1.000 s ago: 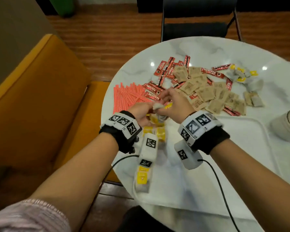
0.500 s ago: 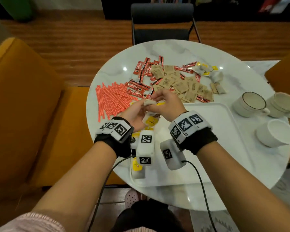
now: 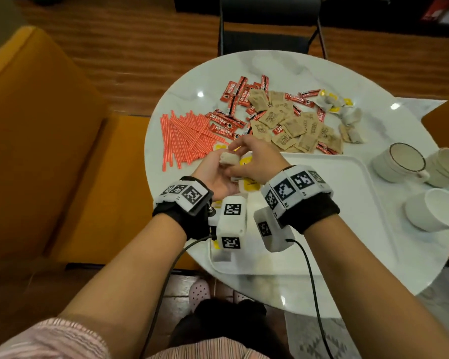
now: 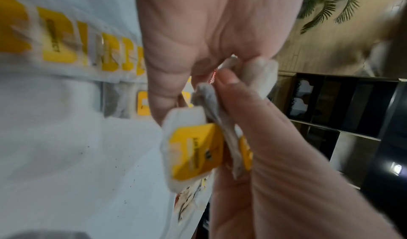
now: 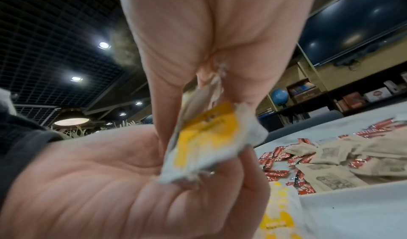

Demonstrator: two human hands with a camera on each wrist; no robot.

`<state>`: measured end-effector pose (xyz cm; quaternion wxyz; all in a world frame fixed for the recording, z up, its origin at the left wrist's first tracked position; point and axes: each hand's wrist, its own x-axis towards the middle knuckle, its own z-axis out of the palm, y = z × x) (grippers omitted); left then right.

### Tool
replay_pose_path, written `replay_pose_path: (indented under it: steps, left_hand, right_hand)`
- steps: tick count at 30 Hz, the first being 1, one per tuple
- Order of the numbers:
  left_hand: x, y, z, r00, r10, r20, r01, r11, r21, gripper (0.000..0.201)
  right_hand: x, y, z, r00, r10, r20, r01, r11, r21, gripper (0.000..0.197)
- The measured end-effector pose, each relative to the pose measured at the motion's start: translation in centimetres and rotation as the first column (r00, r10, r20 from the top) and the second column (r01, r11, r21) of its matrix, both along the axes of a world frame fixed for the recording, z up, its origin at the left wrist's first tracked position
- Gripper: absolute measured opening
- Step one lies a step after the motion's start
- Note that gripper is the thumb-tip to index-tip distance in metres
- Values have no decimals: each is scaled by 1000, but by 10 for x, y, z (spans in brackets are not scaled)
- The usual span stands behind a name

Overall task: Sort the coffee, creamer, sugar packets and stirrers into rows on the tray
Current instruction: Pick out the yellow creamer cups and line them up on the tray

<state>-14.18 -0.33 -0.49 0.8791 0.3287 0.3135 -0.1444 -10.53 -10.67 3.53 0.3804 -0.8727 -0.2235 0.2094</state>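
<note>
Creamers [image 3: 248, 183] rowed along tray [image 3: 347, 203] left edge | left hand [image 3: 213, 174], right hand [image 3: 257, 161] pinching creamer bunch [image 4: 193, 148] | coffee [image 3: 223, 125], sugar [image 3: 296, 125], stirrers [image 3: 184, 136] unsorted on table [image 3: 182, 99]

Each forearm is bare up to a black fabric wrist cuff [image 3: 182, 218] topped by a white band of square black-and-white coded markers [image 3: 293, 186]. A white boxy camera unit [image 3: 231, 218] bearing the same markers hangs under each wrist, trailing a thin black cable [image 3: 311, 286]. Pink-and-white striped sleeves [image 3: 49, 340] cover the upper arms.
</note>
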Motion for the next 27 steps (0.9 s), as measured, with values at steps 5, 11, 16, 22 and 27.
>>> replay_pose_path:
  steps: [5, 11, 16, 22, 27]
  left_hand:
    - [6, -11, 1, 996, 82, -28, -82, 997, 6, 32]
    - [11, -24, 18, 999, 48, 6, -48, 995, 92, 40]
    - [10, -23, 13, 999, 50, 17, -51, 997, 63, 40]
    - [-2, -11, 11, 999, 23, -25, -20, 993, 115, 25]
    - [-9, -5, 16, 979, 204, -7, -201, 968, 148, 21]
  right_hand:
    - [7, -7, 4, 998, 22, -57, -17, 997, 78, 40]
    - [15, -14, 0, 996, 46, -79, -40, 996, 80, 42]
    - [21, -19, 2, 981, 145, -126, -141, 989, 40, 42]
    - [30, -27, 0, 977, 120, -179, -111, 992, 60, 47]
    - [25, -29, -14, 970, 61, -235, -39, 994, 99, 34]
